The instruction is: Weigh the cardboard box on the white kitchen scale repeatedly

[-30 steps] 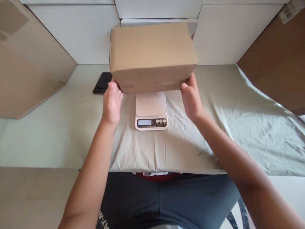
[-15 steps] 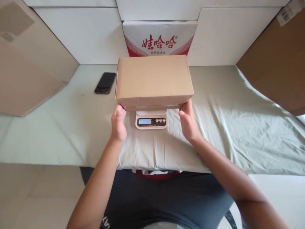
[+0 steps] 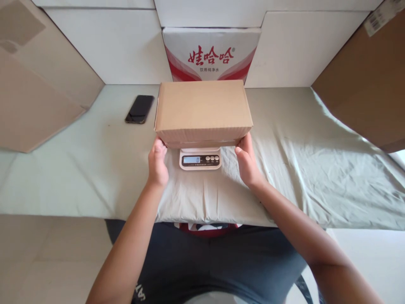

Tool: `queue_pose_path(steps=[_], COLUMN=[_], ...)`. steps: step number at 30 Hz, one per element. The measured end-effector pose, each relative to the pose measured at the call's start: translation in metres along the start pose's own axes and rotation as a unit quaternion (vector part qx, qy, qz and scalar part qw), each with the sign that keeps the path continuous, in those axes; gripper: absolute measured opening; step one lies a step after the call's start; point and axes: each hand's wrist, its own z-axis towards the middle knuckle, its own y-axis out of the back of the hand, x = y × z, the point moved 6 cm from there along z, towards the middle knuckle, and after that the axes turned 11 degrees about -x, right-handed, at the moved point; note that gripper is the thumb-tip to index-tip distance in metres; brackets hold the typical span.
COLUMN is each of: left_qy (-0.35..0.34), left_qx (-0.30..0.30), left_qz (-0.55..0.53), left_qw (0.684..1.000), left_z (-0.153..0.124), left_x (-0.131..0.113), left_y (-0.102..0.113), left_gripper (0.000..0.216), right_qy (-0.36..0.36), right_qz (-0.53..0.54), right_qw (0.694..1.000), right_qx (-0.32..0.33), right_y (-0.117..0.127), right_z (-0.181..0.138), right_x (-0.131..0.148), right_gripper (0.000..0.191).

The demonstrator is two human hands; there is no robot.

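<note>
A closed brown cardboard box (image 3: 204, 105) is held level between both my hands over a white digital kitchen scale (image 3: 200, 167). The display on the scale is lit and reads 0; three round buttons sit to its right. My left hand (image 3: 157, 162) is closed on the box's near left lower corner, fingers tucked beneath it. At the near right lower corner, my right hand (image 3: 248, 162) grips the box the same way. The box hides the scale's platform, so whether they touch cannot be seen.
A black phone (image 3: 139, 109) lies left of the box on the pale green cloth (image 3: 284, 169). Behind stands a white and red carton (image 3: 211, 52) with Chinese lettering, against white boxes. Large brown cartons flank the cloth at left (image 3: 41, 84) and right (image 3: 363, 88).
The box has come down slightly toward the scale, with both hands still on it. The reading on the display, unclear before, now shows 0.
</note>
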Motion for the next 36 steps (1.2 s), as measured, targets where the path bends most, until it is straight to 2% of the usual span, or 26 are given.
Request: queue_pose_path(steps=[6,12,20,29,36], left_qy=[0.004,-0.034,-0.023,-0.028,-0.023], left_qx=[-0.003,0.014,0.002,0.016,0.012], left_qz=[-0.003,-0.006,0.006,0.004,0.007], left_qw=[1.000,0.999,1.000,0.999,1.000], left_z=[0.0005,0.0004,0.0015,0.0022,0.0025], left_x=[0.0000,-0.0065,-0.0066,-0.0071,-0.0032], left_y=[0.0003,-0.0035,-0.0034,-0.0049,-0.0039], left_gripper=[0.077,0.069,0.072,0.069,0.074], right_qy=[-0.001,0.003,-0.001,-0.007,-0.017], right_qz=[0.003,0.008,0.014,0.032,0.015], right_qw=[1.000,1.000,1.000,0.999,1.000], right_qx=[-0.001,0.000,0.000,-0.003,-0.013], right_y=[0.0010,0.0013,0.0005,0.0006,-0.0010], right_z=[0.0002,-0.0007,0.0006,0.0004,0.0022], right_x=[-0.0041,-0.0033,-0.0026,0.0017,0.0027], right_gripper=[0.078,0.077,0.076,0.070,0.077])
